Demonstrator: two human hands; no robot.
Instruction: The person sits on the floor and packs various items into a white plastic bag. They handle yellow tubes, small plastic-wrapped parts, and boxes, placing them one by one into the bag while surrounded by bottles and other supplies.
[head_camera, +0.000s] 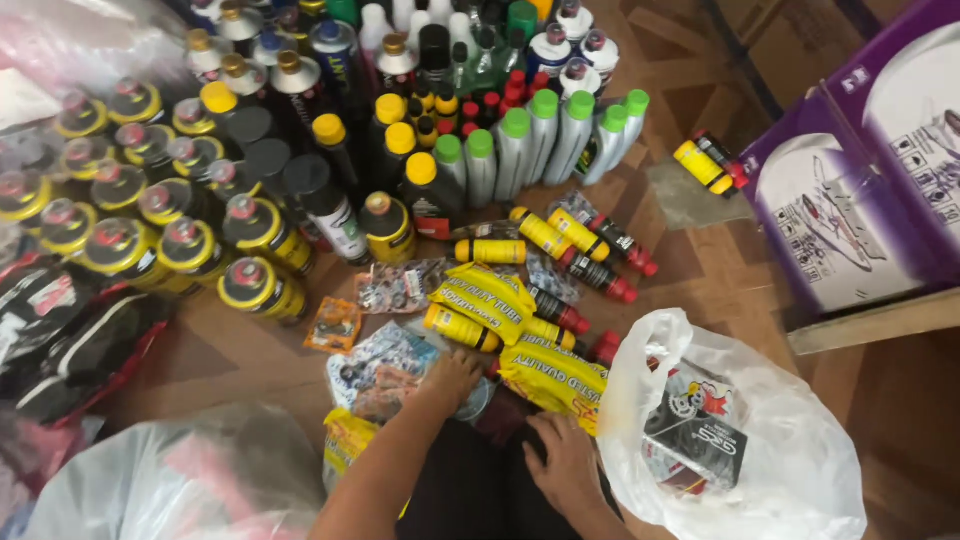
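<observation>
My left hand (453, 372) reaches forward onto a pile of small packets on the wooden floor, its fingers resting by a clear packet (380, 370) and a small yellow bottle (461, 328). Whether it grips anything I cannot tell. My right hand (566, 462) lies flat with its fingers spread on a dark object at the bottom, just under a yellow printed pouch (553, 375). A second yellow pouch (487, 298) lies beyond the left hand. Small yellow and red bottles (580, 255) lie scattered behind them.
Many spray cans with yellow rims (190, 240) and bottles with green caps (545, 135) stand at the back. A white plastic bag (790, 450) holding boxes sits at the right. Purple cartons (870, 170) stand at the far right. Another plastic bag (170, 480) lies at the lower left.
</observation>
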